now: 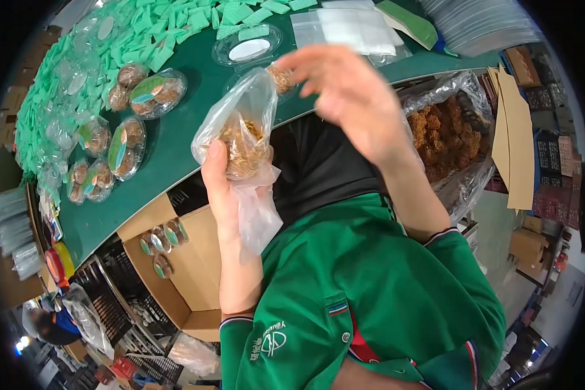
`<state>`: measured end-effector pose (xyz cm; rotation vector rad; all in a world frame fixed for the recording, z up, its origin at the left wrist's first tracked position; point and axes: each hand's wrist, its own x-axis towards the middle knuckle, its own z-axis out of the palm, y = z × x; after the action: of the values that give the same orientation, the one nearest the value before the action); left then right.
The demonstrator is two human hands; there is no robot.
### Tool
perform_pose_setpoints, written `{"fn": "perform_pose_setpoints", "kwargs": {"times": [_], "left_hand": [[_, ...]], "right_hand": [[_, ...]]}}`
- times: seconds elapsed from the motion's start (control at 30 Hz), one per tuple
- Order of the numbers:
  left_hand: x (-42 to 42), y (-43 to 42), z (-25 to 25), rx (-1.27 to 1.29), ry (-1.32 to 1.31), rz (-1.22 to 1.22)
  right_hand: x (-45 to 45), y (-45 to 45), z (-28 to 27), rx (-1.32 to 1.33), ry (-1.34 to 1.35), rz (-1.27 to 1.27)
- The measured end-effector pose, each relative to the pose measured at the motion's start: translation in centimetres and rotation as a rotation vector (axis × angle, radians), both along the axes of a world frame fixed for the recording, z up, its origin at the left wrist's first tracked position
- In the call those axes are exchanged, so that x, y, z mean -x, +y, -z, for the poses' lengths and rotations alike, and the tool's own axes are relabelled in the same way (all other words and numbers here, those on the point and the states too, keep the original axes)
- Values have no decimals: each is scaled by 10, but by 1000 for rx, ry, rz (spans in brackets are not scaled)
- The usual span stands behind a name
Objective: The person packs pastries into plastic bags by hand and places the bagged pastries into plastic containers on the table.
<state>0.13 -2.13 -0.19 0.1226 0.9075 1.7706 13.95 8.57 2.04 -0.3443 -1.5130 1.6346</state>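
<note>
My left hand (220, 185) is wrapped round a clear plastic bag (235, 104) holding golden-brown stringy material (247, 153). The bag's lower end hangs over my wrist. My right hand (344, 97), slightly blurred, is raised over the table edge with its fingers apart. Beside its fingertips is a round brown stringy ball (281, 78), in or over a clear plastic container partly hidden by the bag; whether the fingers touch the ball is unclear. Just behind lies an oval clear container (247, 47) with a white oval in it.
Green crinkled pieces (130, 39) heap along the back of the green table (195, 71). Filled clear packs (159, 94) stand at left, with a cardboard box (201, 260) below. A plastic-lined container of reddish-brown clumps (448, 136) is at right; stacked clear trays (481, 26) lie behind.
</note>
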Motion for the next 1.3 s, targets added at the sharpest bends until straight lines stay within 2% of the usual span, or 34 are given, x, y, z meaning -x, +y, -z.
{"fn": "perform_pose_setpoints", "kwargs": {"times": [0.07, 0.2, 0.4, 0.43, 0.53, 0.63, 0.7, 0.77, 0.83, 0.93, 0.97, 1.07, 1.2, 1.27, 1.3], "left_hand": [[0, 0, -4, -25, -78, 91], [6, -2, 0, -254, -345, 318], [-1, -7, 2, -198, -402, 340], [-2, -8, 3, -191, -395, 350], [-3, -7, 5, -204, -370, 434], [-5, -5, 12, -316, -472, 522], [-3, -8, 19, -353, -441, 551], [-16, -14, 19, -163, -187, 353], [-21, -13, 18, -127, 185, 213], [-10, -10, 17, -127, 633, 145], [-4, -6, 22, -223, 729, 87], [5, -6, 16, -173, 898, 101], [-3, -3, 13, -139, 938, 44], [-11, -1, 12, -84, 799, -5], [-13, 0, 12, -57, 729, -31]], "right_hand": [[9, -13, 15, -29, -57, -77], [14, -17, 14, -398, -279, 20], [24, -6, 22, -533, -150, 138], [26, -7, 23, -515, -125, 219], [23, -2, 26, -723, -114, 346], [17, 1, 23, -684, -68, 413], [14, 1, 18, -632, -90, 434], [13, -2, 16, -566, -93, 457], [14, -1, 21, -534, -48, 458], [11, -3, 25, -386, -83, 387], [10, -5, 26, -320, -112, 353], [11, -8, 32, -297, -143, 321], [17, -23, 34, 365, -79, 90], [20, -29, 47, 661, 22, -24], [20, -33, 55, 727, 94, -99]]}}
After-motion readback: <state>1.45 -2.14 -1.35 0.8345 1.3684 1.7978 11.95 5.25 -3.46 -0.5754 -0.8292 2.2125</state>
